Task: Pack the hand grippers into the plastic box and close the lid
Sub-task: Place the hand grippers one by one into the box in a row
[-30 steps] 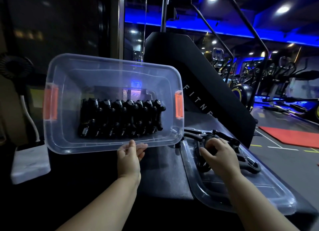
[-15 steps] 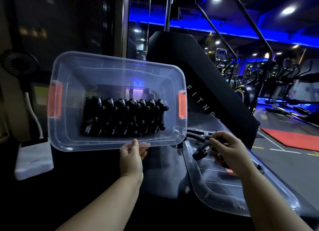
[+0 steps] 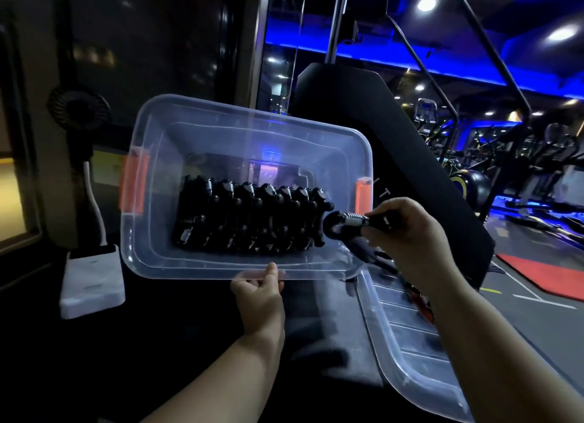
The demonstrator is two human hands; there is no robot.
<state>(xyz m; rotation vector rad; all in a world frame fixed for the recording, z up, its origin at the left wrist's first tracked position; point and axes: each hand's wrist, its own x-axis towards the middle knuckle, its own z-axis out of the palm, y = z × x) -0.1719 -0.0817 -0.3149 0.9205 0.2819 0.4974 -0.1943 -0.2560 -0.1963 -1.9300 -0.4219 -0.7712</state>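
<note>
Right grip [image 3: 407, 236] pinching coil-sprung hand gripper [image 3: 347, 222], clear plastic box [image 3: 252, 116]

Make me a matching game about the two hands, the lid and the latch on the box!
Things:
1. left hand
2. right hand
3. lid
4. latch

Matches:
a. orange
b. holds a gripper
c. lies to the right of the box
d. holds the box's near rim

Pairs: 1-d, 2-b, 3-c, 4-a
</note>
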